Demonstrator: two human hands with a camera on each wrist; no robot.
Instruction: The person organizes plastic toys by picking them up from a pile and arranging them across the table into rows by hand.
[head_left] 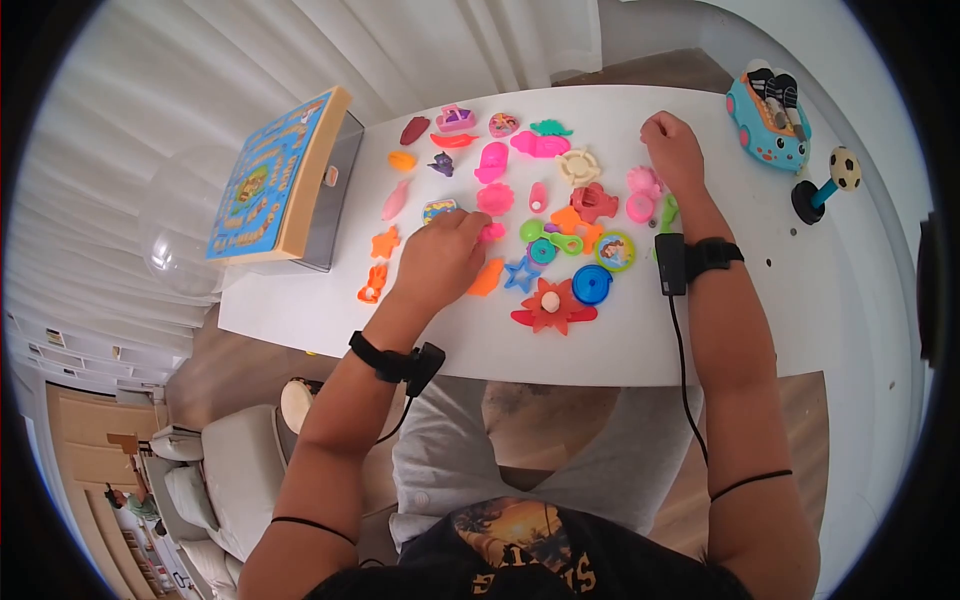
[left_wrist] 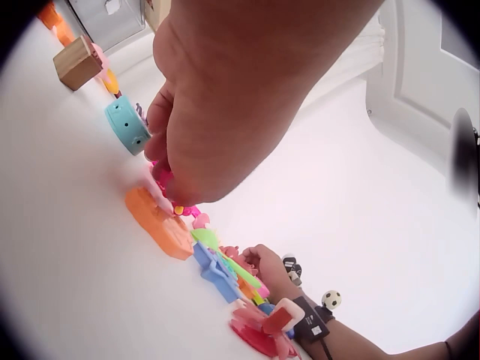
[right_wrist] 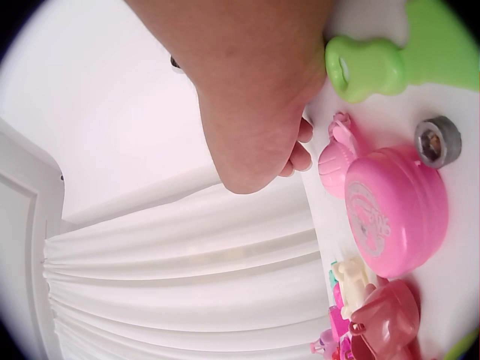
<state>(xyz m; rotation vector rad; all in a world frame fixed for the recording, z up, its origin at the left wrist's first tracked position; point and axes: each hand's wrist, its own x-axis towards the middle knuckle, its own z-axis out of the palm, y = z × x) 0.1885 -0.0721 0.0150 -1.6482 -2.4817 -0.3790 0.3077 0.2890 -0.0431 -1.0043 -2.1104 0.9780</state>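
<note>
My left hand (head_left: 440, 262) is over the left-middle of the table, fingers curled down at a small pink toy piece (head_left: 492, 231). In the left wrist view its fingertips pinch at pink plastic (left_wrist: 159, 180), which the hand partly covers. Just beside those fingers are a round turquoise toy (left_wrist: 127, 125) and an orange toy piece (left_wrist: 159, 223). At the far right part of the table, my right hand (head_left: 672, 150) rests with loosely curled fingers and holds nothing. Nearest to it are a pink round case (right_wrist: 394, 210) and a light green toy (right_wrist: 367, 69).
Several plastic toys spread over the white table (head_left: 300, 318), among them a red flower (head_left: 552, 306), blue star (head_left: 520, 274) and blue round lid (head_left: 592, 285). A boxed board game (head_left: 275, 180) stands left. A turquoise toy car (head_left: 768, 125) and soccer-ball stand (head_left: 810, 200) are right.
</note>
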